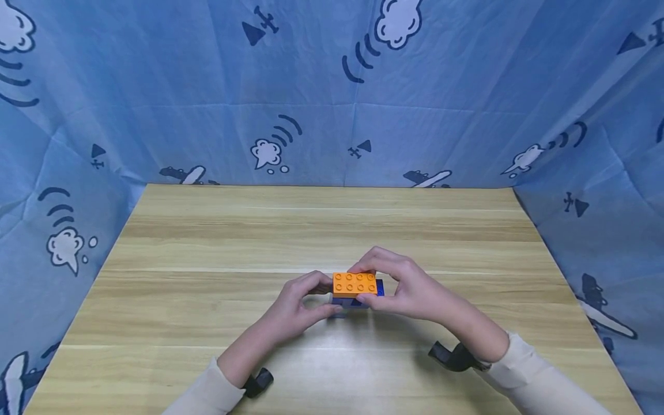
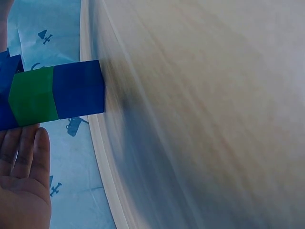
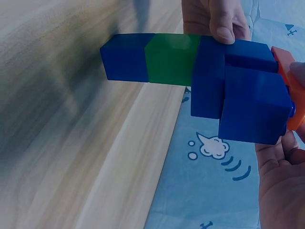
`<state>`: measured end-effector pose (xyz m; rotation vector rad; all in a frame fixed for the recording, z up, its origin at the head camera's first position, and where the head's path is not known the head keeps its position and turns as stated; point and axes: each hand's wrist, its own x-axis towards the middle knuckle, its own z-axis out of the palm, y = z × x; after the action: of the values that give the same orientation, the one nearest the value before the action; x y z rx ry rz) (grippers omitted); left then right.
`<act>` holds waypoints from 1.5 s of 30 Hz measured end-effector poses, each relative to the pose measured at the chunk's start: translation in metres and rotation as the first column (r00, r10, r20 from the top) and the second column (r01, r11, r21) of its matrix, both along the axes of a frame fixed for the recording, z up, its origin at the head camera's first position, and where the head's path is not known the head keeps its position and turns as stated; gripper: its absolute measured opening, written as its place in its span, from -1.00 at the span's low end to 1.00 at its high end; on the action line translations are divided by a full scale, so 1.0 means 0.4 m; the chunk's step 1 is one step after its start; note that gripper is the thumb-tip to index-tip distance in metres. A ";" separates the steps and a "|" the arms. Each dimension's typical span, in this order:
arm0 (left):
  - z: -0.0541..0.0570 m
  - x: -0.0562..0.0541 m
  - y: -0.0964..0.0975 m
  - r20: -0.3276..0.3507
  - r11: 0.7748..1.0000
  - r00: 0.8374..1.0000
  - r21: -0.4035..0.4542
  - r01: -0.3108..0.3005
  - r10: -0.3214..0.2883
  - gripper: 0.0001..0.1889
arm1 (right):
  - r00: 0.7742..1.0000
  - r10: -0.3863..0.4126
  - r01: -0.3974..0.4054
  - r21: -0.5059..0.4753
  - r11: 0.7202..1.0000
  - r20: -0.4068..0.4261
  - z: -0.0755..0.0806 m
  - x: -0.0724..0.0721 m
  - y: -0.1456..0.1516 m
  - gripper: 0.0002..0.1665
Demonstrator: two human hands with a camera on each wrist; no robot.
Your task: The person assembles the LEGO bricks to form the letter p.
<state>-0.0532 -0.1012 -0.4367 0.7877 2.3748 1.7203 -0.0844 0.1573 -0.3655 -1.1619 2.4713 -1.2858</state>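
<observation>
An orange brick (image 1: 354, 284) with studs on top sits at the upper end of a stack of toy building bricks. My right hand (image 1: 402, 285) pinches it from the right, thumb at the near side and fingers at the far side. My left hand (image 1: 301, 305) grips the blue bricks just under it, its thumb on the near face in the right wrist view. Below those are a green brick (image 3: 172, 58) and, at the bottom, a blue brick (image 3: 126, 57). Another blue brick (image 3: 255, 105) juts out sideways beneath the orange one.
The stack stands over a wood-grain table (image 1: 233, 230). A blue patterned cloth (image 1: 311, 86) hangs behind and along both sides of it. Dark wrist-worn devices (image 1: 453, 356) sit at the sleeve cuffs.
</observation>
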 end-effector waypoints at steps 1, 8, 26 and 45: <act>0.000 0.000 0.000 -0.003 1.000 1.000 0.001 -0.001 0.001 -0.69 | 1.000 -0.002 0.002 0.001 1.000 0.001 0.000 0.001 0.000 -0.56; -0.002 0.002 0.001 -0.031 0.999 1.000 0.034 0.006 -0.005 -0.69 | 1.000 0.009 -0.009 0.003 1.000 -0.016 -0.001 0.002 0.000 -0.56; -0.005 0.002 0.001 -0.032 1.000 0.999 0.026 0.001 0.000 -0.69 | 1.000 0.006 -0.006 0.016 1.000 0.019 0.009 0.003 0.002 -0.57; -0.001 0.003 0.001 -0.050 1.000 0.999 0.021 0.002 -0.001 -0.70 | 1.000 -0.023 0.024 0.055 0.998 -0.006 0.010 0.019 -0.002 -0.57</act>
<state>-0.0519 -0.1009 -0.4372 0.8450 2.3907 1.7483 -0.0768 0.1567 -0.3615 -1.1287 2.5147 -1.2143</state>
